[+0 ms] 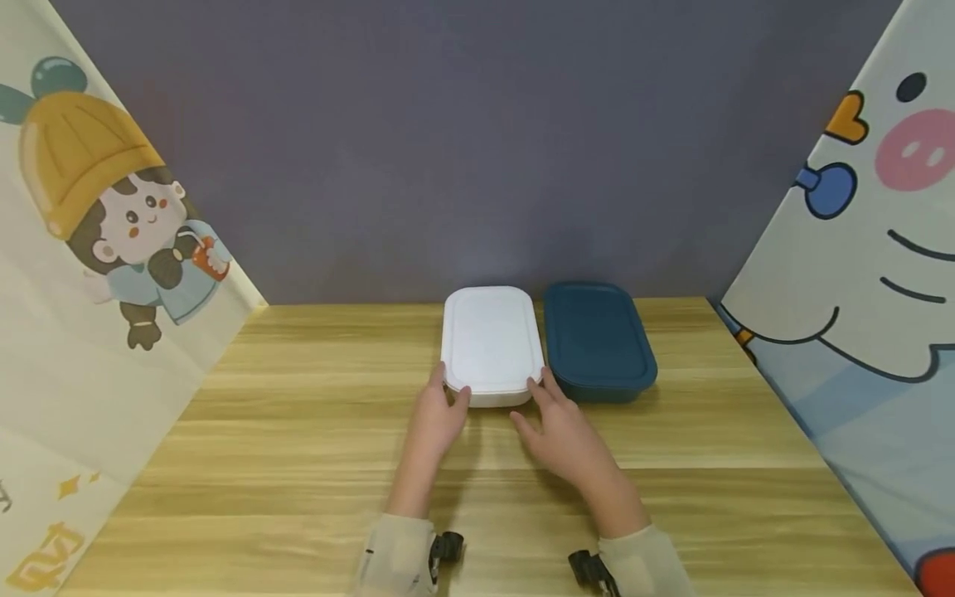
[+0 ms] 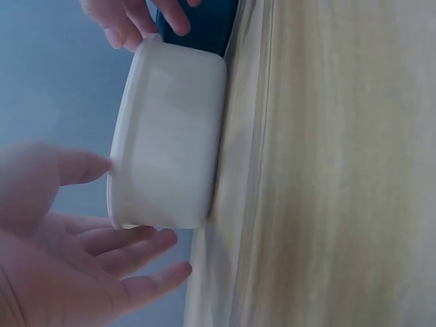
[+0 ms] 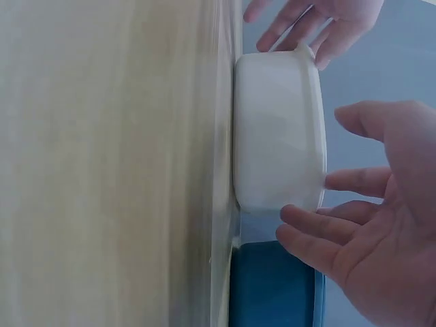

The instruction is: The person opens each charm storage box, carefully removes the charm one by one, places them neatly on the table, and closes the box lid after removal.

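Note:
A white lidded box (image 1: 492, 340) sits at the back of the wooden table, its lid on. My left hand (image 1: 440, 414) is at the box's near left corner. Its thumb tip reaches the lid's rim, and its fairly straight fingers lie along the left side, as the left wrist view shows. On the near right corner, my right hand (image 1: 563, 431) has its fingertips right at the lid's edge, with the thumb held apart from the box. Just right of the white box stands a dark blue lidded box (image 1: 597, 336), near the right hand's outer fingers (image 3: 306, 245).
The wooden table (image 1: 298, 464) ends at a dark grey back panel (image 1: 477, 149). Pale cartoon-printed sheets, a left sheet (image 1: 149, 398) and a right sheet (image 1: 858, 439), flank the table. Small black wrist devices (image 1: 448, 546) sit at both sleeves.

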The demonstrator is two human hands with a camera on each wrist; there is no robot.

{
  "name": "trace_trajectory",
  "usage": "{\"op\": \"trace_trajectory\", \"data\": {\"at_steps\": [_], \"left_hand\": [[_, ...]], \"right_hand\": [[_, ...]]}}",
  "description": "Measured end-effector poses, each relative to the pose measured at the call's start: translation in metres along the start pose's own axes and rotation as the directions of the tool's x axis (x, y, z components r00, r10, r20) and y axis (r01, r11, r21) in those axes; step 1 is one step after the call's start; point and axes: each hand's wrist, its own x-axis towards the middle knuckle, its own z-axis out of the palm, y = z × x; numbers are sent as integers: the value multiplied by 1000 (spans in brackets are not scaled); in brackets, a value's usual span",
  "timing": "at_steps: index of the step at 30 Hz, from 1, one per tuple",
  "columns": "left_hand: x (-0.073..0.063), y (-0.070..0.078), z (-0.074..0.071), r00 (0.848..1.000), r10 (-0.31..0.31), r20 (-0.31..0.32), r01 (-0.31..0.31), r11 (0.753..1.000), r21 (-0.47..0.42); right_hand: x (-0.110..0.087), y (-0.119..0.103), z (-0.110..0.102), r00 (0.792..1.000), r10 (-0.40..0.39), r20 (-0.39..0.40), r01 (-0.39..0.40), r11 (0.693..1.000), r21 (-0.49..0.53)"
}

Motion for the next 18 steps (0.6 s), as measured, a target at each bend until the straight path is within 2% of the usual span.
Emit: {"op": "trace_trajectory", "data": {"at_steps": [6,11,18], "left_hand": [[-9,1,-5,1000,-19,11,18,999,32],[-11,0,-11,999,-38,-4,38,999,1],[-7,-3,-15,999,-31,20,33,996,-85]], "right_hand": [[-6,-8,2,1000,12,16,-12,999,38],[-11,-11,0,999,3,39,-6,997,81],[-11,-7,-15,987,75,142,-105,970,219]]}}
